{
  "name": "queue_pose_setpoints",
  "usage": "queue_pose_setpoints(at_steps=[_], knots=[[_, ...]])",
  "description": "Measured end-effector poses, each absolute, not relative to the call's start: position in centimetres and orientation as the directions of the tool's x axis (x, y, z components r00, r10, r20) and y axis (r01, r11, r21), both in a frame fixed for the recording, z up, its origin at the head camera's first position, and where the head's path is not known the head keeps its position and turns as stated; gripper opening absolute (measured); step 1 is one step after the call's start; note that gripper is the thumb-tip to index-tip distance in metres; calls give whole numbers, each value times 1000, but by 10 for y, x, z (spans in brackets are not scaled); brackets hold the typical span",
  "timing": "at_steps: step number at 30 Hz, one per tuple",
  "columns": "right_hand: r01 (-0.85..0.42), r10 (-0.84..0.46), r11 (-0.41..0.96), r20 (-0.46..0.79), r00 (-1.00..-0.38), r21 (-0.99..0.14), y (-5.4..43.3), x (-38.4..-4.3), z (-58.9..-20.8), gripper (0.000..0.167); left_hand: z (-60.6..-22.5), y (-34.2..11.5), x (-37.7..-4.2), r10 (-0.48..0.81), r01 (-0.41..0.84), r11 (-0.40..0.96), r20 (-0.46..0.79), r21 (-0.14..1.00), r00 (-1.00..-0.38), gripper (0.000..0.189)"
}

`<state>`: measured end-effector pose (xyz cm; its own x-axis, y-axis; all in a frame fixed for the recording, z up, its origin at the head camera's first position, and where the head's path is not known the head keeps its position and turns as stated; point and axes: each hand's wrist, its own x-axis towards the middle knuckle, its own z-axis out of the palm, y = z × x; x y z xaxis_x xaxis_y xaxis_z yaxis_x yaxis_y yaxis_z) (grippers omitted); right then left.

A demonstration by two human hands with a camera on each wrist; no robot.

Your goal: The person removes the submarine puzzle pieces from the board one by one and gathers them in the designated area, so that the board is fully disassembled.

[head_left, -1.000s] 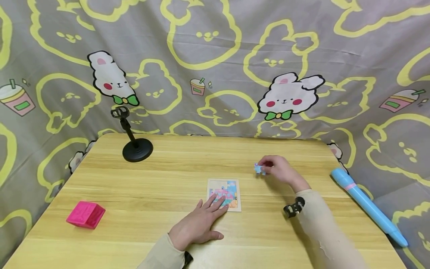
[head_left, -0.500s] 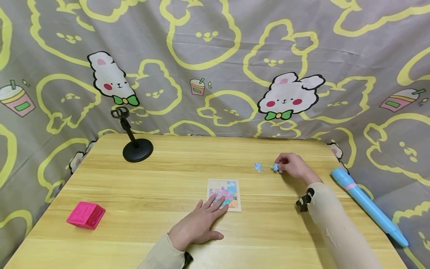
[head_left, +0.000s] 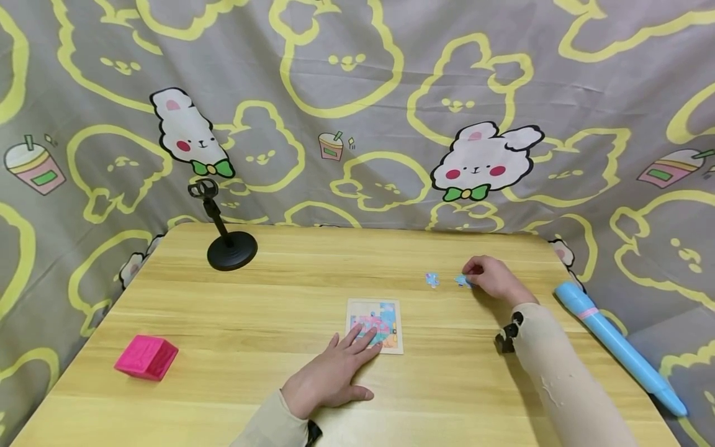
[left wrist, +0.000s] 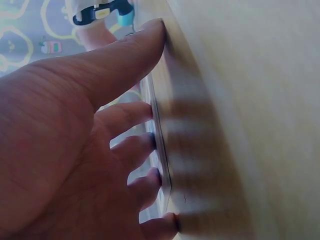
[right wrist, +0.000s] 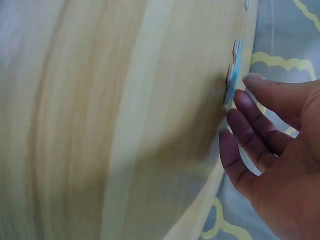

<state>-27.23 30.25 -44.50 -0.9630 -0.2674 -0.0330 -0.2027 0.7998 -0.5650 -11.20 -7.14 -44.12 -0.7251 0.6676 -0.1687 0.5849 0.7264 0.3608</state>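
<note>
My left hand (head_left: 331,375) lies spread on the table, its fingertips resting on a small square jigsaw puzzle (head_left: 365,307) in a pale frame. Part of the picture is hidden under those fingers. The frame's edge shows under the fingertips (left wrist: 150,142) in the left wrist view. At the back right, my right hand (head_left: 497,277) pinches the near edge of a blue puzzle piece (head_left: 462,281) between thumb and index finger. In the right wrist view this piece (right wrist: 232,75) is close to the tabletop. Another blue and pink piece (head_left: 432,279) lies just left of it.
A black stand (head_left: 232,251) with a round base is at the back left. A pink box (head_left: 146,357) sits at the left. A long blue pen-shaped object (head_left: 620,344) lies along the right edge. A patterned cloth (head_left: 385,74) hangs behind the wooden table (head_left: 251,347).
My right hand has left the first piece lying on the table and moved right to the second one. The left hand has stayed on the puzzle. The head view has shifted slightly.
</note>
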Motion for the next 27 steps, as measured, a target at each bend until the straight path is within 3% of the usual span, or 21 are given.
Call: queue_pose_setpoints(at_steps=[10, 15, 27], knots=[[-286, -317, 776, 43, -947, -562, 273, -254, -434, 16, -440, -71, -112, 666, 581, 727, -174, 364, -725, 79], [-370, -403, 735, 74, -912, -568, 239, -241, -430, 16, -440, -71, -113, 664, 580, 730, -176, 361, -727, 79], [-494, -591, 661, 15, -807, -565, 165, -223, -437, 17, -441, -72, -114, 656, 566, 738, -197, 366, -729, 78]])
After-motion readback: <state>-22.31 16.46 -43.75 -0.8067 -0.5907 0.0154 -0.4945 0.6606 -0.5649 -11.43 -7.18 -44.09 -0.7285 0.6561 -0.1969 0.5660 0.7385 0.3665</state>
